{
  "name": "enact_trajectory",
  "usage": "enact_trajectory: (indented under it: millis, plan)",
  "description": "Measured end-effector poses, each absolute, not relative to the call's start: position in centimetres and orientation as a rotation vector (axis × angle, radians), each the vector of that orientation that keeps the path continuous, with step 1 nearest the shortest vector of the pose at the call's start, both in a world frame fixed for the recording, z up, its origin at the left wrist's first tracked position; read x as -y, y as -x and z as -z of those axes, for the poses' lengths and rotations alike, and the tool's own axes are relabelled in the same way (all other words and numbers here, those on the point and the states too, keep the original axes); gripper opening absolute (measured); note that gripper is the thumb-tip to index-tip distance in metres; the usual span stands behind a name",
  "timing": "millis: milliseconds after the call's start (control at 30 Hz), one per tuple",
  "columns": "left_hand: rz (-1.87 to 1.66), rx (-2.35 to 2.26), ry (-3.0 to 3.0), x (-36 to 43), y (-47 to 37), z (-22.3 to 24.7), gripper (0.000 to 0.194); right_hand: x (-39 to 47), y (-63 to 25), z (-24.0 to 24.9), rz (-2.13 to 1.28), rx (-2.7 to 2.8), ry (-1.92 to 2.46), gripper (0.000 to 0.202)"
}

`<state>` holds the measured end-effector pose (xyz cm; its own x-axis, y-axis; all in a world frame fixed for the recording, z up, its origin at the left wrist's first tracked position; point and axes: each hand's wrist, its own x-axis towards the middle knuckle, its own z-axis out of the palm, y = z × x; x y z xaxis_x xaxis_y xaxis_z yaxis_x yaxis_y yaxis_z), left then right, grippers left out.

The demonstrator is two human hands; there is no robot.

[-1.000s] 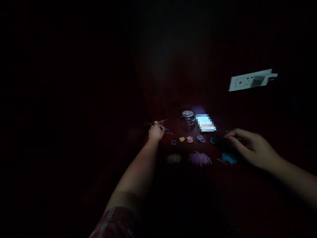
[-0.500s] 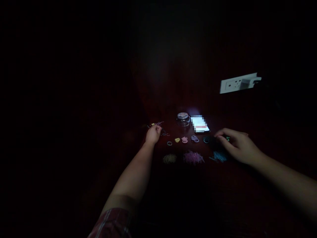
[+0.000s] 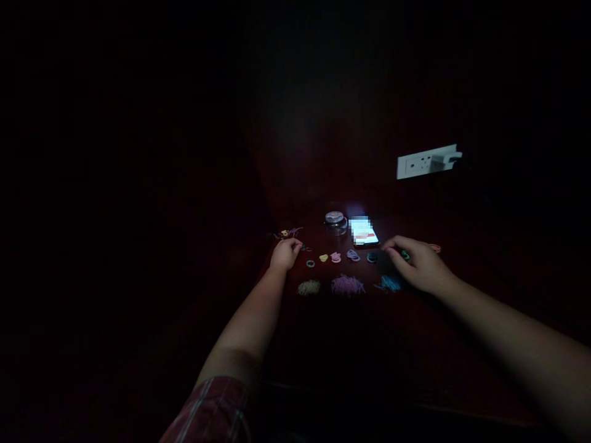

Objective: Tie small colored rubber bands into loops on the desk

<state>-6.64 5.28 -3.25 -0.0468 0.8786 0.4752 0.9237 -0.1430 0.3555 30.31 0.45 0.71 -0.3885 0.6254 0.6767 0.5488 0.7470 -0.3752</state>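
Note:
My left hand (image 3: pixel 285 254) is at the left of the dark table, thumb and fingers pinched together beside a few small loose bands (image 3: pixel 309 249). Whatever lies between its fingertips is too small to see. My right hand (image 3: pixel 418 263) hovers at the right, thumb and forefinger almost meeting; I cannot make out anything in them. Near it are a dark blue band bundle (image 3: pixel 372 258) and a green band (image 3: pixel 405 255), partly hidden by the hand. Leftward in that row sit purple bands (image 3: pixel 353 255), pink bands (image 3: pixel 335 258), yellow bands (image 3: pixel 324 258) and a greyish ring (image 3: pixel 310 263).
Nearer me lie a yellowish pile (image 3: pixel 309 287), a purple pile (image 3: pixel 348 285) and a blue pile (image 3: pixel 390 283) of thin pieces. Behind are a clear lidded jar (image 3: pixel 335 223), a lit phone (image 3: pixel 363 231) and a mixed heap (image 3: pixel 290 232). A wall socket (image 3: pixel 420 163) holds a plug.
The view has shifted, moving everything slightly left. My left hand has come a little right and nearer me, closer to the small loose bands. My right hand has moved slightly left.

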Motion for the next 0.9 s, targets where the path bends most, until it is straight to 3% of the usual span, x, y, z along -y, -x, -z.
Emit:
enact_trajectory:
  millis: [233,533,900]
  plan:
    - [0.795,2.055,2.164,-6.3,7.0,3.3,0.031,-0.7,-30.5,-0.4,-0.137,2.104,0.885,0.017]
    - [0.724,2.074,2.179,-6.8,7.2,2.8,0.010,-0.8,-30.6,-0.4,-0.157,2.120,0.878,0.017]
    - [1.029,1.997,2.031,-4.6,6.7,1.7,0.017,-0.7,-30.4,-0.7,-0.129,2.114,0.855,0.018]
